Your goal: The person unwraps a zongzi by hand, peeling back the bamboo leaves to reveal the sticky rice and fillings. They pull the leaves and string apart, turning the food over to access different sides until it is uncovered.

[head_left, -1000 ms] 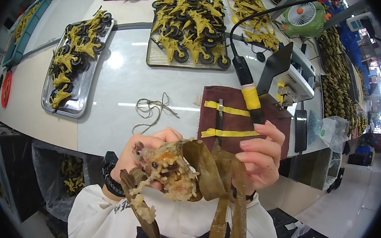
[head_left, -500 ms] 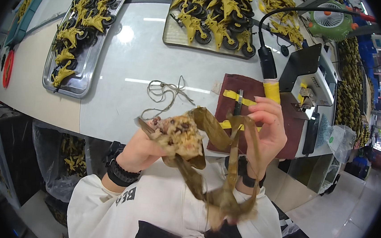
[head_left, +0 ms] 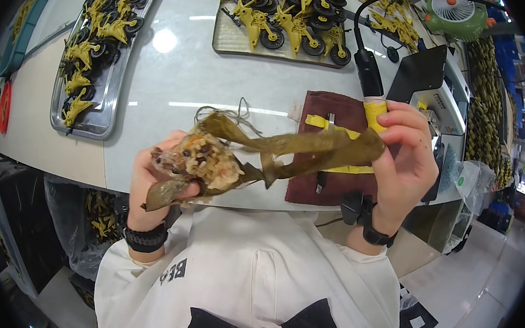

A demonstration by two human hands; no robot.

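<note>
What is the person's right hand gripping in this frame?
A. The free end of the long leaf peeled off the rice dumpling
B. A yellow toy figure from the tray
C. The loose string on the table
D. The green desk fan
A: the right hand pinches the end of the leaf, which runs back to the rice dumpling in the left hand.

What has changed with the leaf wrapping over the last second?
The right hand has pulled the leaf strip up and out to the right, from hanging down to stretched level, baring more of the rice dumpling. The left hand still cradles the dumpling. Trays of yellow parts lie unmoved on the table.
</note>
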